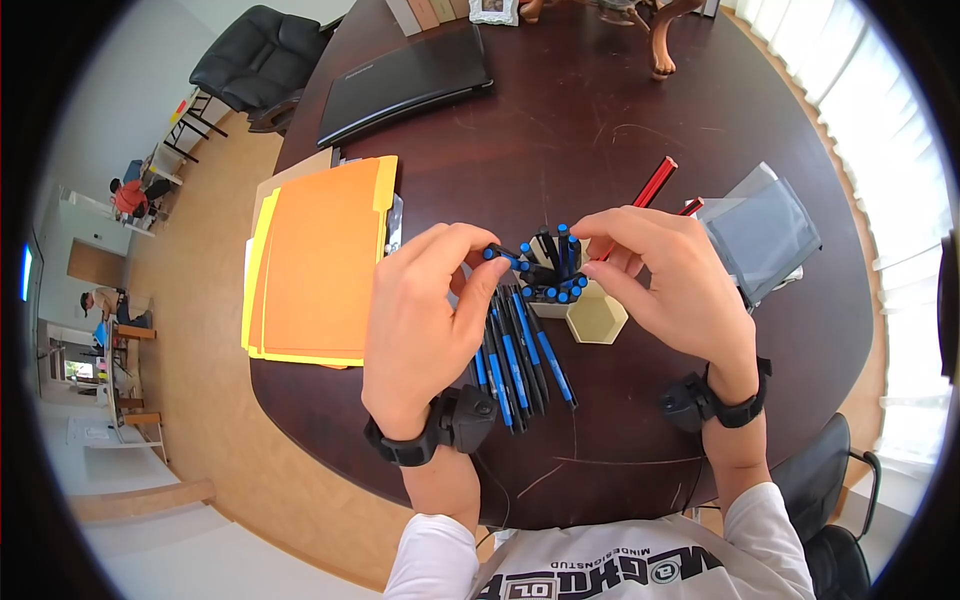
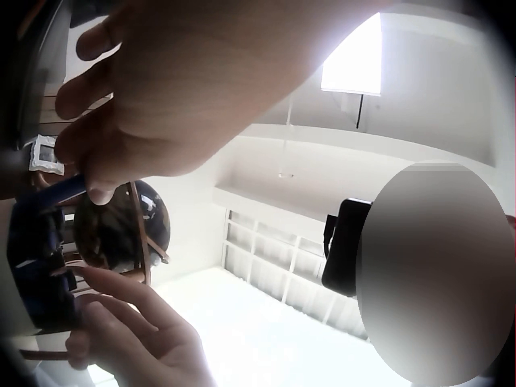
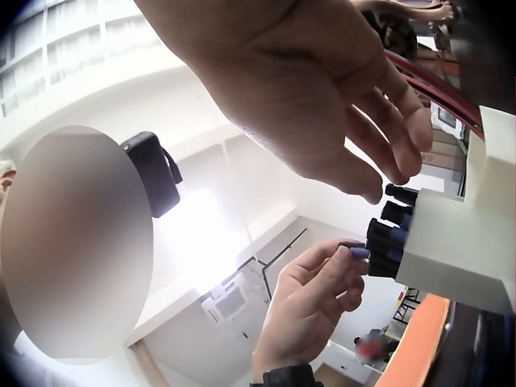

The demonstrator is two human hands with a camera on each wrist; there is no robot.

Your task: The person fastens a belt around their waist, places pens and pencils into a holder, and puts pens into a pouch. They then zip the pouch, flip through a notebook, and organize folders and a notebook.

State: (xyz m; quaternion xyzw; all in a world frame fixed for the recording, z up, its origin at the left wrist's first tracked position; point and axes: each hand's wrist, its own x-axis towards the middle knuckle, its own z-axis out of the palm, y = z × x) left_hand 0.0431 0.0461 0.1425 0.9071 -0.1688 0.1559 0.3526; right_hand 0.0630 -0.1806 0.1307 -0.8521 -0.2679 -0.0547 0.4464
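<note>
Between thumb and fingers, my left hand [image 1: 425,315] pinches a blue-and-black pen [image 2: 60,192], held at the left side of a pale holder [image 1: 597,318]. Several blue-ended pens [image 1: 563,290] stand bunched in the holder; its front hexagonal compartment holds nothing visible. My right hand [image 1: 680,285] hovers at the holder's right, fingers relaxed and bent, its fingertips close to the pens with nothing seen between them. In the right wrist view, the holder [image 3: 459,250] shows black-and-blue pen ends beside both hands. Below my left fingers, several loose pens [image 1: 518,355] lie side by side on the table.
Orange and yellow folders [image 1: 320,265] lie left, with a closed black laptop [image 1: 405,85] beyond. Red pencils [image 1: 655,183] rise behind my right hand. A grey mesh-like pouch [image 1: 765,235] lies right. Black chairs flank the dark table [image 1: 560,120]; people are in the far left background.
</note>
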